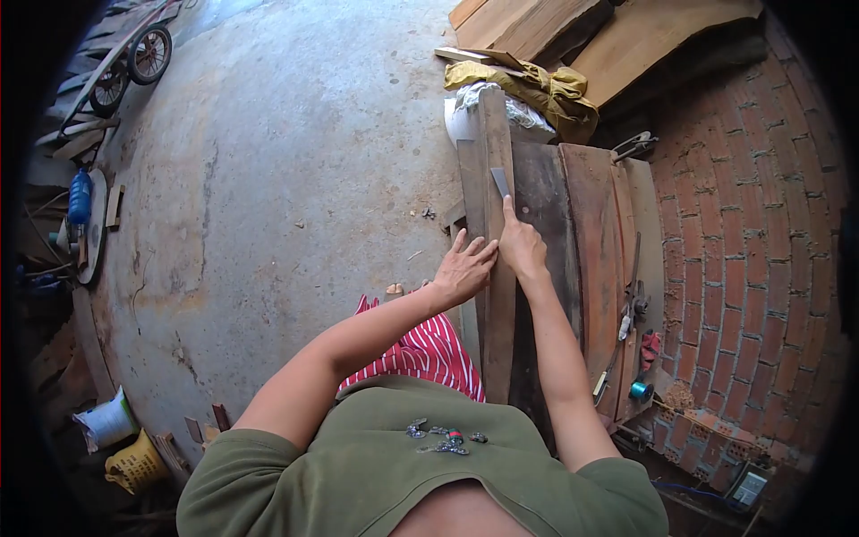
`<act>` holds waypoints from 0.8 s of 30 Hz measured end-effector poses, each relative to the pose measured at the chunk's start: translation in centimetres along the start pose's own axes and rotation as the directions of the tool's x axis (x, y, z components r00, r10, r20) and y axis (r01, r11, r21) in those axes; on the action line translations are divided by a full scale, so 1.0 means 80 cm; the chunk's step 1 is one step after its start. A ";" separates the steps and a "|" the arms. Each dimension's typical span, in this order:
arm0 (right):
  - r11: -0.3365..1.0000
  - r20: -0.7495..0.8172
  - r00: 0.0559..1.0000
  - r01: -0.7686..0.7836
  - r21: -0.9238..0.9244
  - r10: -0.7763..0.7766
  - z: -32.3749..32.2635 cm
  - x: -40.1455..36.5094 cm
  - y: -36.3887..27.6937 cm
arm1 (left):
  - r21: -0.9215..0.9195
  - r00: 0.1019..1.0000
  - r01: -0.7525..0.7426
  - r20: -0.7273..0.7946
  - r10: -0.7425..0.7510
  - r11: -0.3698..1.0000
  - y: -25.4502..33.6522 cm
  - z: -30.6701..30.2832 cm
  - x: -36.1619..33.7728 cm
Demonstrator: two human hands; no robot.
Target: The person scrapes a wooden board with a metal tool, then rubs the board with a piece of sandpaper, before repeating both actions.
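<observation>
A long narrow wooden plank (pixel 497 295) stands on edge along the left side of a dark wooden workbench (pixel 598 268). My left hand (pixel 463 268) rests flat against the plank's left face, fingers spread. My right hand (pixel 521 246) grips a flat metal scraper blade (pixel 500 183), index finger stretched along it, with the blade pressed on the plank's top edge.
Tools and a blue spool (pixel 640 390) lie on the bench's right side by a brick wall (pixel 752 233). Stacked boards (pixel 573 36) and yellow cloth (pixel 537 89) sit beyond the bench. To the left lie a concrete floor (pixel 286 179), a wheeled cart (pixel 134 63) and sacks (pixel 121 443).
</observation>
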State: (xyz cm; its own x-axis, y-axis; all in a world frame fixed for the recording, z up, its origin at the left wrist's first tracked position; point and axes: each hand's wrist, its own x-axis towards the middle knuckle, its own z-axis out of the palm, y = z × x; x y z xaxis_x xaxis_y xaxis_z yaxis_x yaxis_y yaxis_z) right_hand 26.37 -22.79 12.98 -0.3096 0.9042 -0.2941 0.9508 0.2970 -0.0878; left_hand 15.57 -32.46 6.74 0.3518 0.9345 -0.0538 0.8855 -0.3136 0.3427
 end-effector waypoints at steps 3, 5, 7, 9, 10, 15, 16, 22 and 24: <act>1.000 0.078 0.997 -0.022 -0.021 0.023 -0.010 -0.028 -0.004 | -0.043 1.000 0.012 -0.015 -0.013 0.999 -0.003 0.003 0.003; 0.999 0.115 0.992 -0.047 -0.020 0.049 -0.007 -0.020 -0.009 | -0.053 1.000 0.012 -0.020 -0.014 0.999 -0.004 0.007 0.008; 0.999 0.020 1.000 -0.023 0.034 0.022 -0.006 0.038 -0.013 | -0.050 0.999 0.011 -0.032 -0.012 0.999 -0.007 0.008 0.008; 0.999 -0.008 1.000 -0.011 0.034 0.011 -0.005 0.077 -0.017 | -0.010 0.998 -0.022 -0.057 0.021 1.000 -0.010 0.006 0.009; 0.999 -0.031 1.000 -0.004 0.033 0.005 -0.005 0.087 -0.018 | -0.008 0.998 -0.017 -0.060 0.016 1.000 -0.009 0.005 0.008; 0.999 0.109 0.994 -0.013 -0.046 0.018 -0.013 -0.015 -0.001 | -0.060 0.999 -0.032 0.042 0.035 0.998 -0.018 -0.023 0.025; 0.999 0.138 0.990 -0.022 -0.049 0.029 -0.011 -0.024 0.004 | -0.034 0.998 -0.023 -0.064 0.020 0.999 -0.024 -0.018 0.023; 1.000 0.015 1.000 0.025 0.004 -0.025 -0.009 0.082 -0.005 | -0.039 0.999 0.015 -0.035 -0.017 0.999 -0.026 -0.013 0.033; 0.999 -0.023 0.999 0.025 0.042 -0.024 -0.004 0.098 -0.003 | -0.047 1.000 0.002 0.005 -0.001 0.999 -0.031 -0.028 0.035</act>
State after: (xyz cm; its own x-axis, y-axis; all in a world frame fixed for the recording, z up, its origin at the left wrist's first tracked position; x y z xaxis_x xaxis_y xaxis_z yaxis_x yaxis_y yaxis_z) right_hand 23.72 -15.70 10.99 -0.3320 0.9038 -0.2700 0.9425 0.3061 -0.1345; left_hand 13.70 -28.69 7.80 0.3523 0.9340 -0.0593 0.8708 -0.3039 0.3864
